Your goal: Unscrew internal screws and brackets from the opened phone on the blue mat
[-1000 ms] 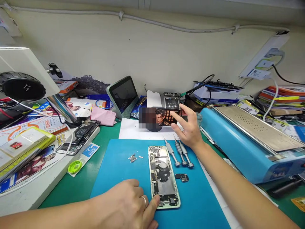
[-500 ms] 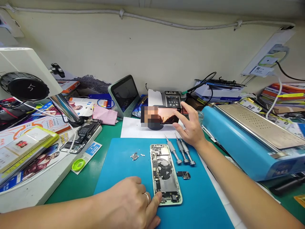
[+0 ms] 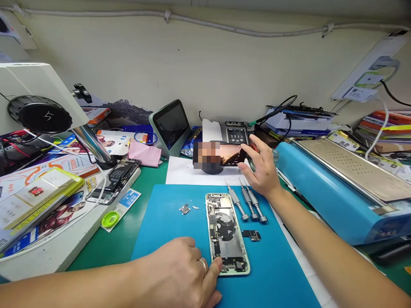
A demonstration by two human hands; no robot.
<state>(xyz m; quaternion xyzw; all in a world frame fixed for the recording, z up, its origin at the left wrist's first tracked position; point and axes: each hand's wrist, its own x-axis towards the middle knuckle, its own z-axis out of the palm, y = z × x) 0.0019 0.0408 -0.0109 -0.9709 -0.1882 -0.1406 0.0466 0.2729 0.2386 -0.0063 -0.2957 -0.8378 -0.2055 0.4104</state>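
An opened phone [image 3: 227, 233] with its insides showing lies on a blue mat [image 3: 167, 222]. My left hand [image 3: 183, 273] rests on the mat, fingers curled, with a fingertip pressed against the phone's lower left edge. My right hand [image 3: 261, 169] reaches to the far side, fingers spread, its fingertips touching the lit screen of a second phone [image 3: 224, 155] propped on a stand. Three screwdrivers [image 3: 248, 205] lie just below that hand. A small black part [image 3: 251, 234] sits right of the opened phone. Tiny loose parts [image 3: 185, 208] lie to its left.
A blue machine with a metal plate [image 3: 340, 188] fills the right side. A microscope head [image 3: 38, 107] and its white base [image 3: 64, 244] stand at the left, with another dismantled phone [image 3: 114, 182]. A small screen device [image 3: 170, 126], a pink cloth [image 3: 144, 153] and stacked boxes line the back.
My right hand has shifted slightly on the propped phone's screen, and the picture on that screen has changed. My left hand stays at the opened phone's edge. The view drifted slightly.
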